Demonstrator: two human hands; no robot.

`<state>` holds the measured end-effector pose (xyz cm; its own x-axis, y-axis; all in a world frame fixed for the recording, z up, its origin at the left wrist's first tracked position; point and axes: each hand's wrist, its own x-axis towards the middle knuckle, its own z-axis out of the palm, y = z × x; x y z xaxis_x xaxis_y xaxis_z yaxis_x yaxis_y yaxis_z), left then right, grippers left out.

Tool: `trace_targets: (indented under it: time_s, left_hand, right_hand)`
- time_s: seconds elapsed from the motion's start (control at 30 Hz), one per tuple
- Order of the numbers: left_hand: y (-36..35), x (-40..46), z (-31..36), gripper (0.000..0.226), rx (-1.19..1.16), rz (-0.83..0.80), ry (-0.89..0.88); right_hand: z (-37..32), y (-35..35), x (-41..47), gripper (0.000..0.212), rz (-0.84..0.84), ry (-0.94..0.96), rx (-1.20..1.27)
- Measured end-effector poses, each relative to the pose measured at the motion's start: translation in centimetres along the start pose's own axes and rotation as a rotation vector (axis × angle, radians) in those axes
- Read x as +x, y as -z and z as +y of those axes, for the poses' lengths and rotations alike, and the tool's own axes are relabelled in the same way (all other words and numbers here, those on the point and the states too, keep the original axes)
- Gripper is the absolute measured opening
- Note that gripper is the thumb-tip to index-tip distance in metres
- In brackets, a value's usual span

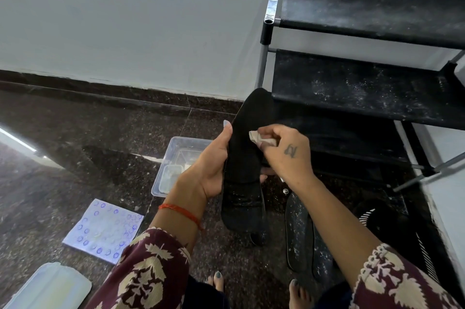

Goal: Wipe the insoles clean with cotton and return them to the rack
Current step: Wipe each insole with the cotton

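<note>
**Left hand cradles the insole, right hand pinches the cotton against it**

Your left hand (214, 170) grips the black insole (245, 157) from its left edge, thumb up along the rim and fingers curled round behind, their tips showing at the right edge. Your right hand (284, 150) pinches a small wad of cotton (260, 139) between thumb and fingertips and presses it on the insole's upper right part.

The insole's long axis runs near to far, toe end tilted away toward the rack (364, 87), heel end hanging below your left palm. The cotton sits far of your left grip, so the stroke likely runs along that axis. The rack's black shelves stand just beyond the toe, to the right; your right hand is nearer them.

More insoles (298, 230) lie on the floor near your feet, below your right forearm. A clear plastic tub (173, 165) sits left of your left hand.
</note>
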<state>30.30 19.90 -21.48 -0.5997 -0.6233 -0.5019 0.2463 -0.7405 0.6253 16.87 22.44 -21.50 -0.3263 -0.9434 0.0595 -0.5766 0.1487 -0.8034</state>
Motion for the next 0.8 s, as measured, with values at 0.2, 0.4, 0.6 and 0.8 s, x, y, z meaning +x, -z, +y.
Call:
trace_targets:
  time_s: [0.2, 0.4, 0.6, 0.8]
  left_hand:
    - [0.2, 0.3, 0.0, 0.073, -0.031, 0.045, -0.035]
    - [0.6, 0.4, 0.3, 0.072, -0.059, 0.084, -0.093]
    - [0.4, 0.3, 0.3, 0.073, -0.002, 0.086, -0.085]
    - [0.3, 0.2, 0.1, 0.072, 0.03, 0.114, -0.065]
  right_hand:
    - [-1.0, -0.6, -0.5, 0.021, -0.063, 0.332, -0.082]
    - [-0.7, 1.1, -0.3, 0.027, -0.399, 0.472, -0.204]
    - [0.2, 1.2, 0.4, 0.018, 0.125, 0.383, -0.152]
    - [-0.5, -0.7, -0.5, 0.017, -0.01, 0.365, -0.208]
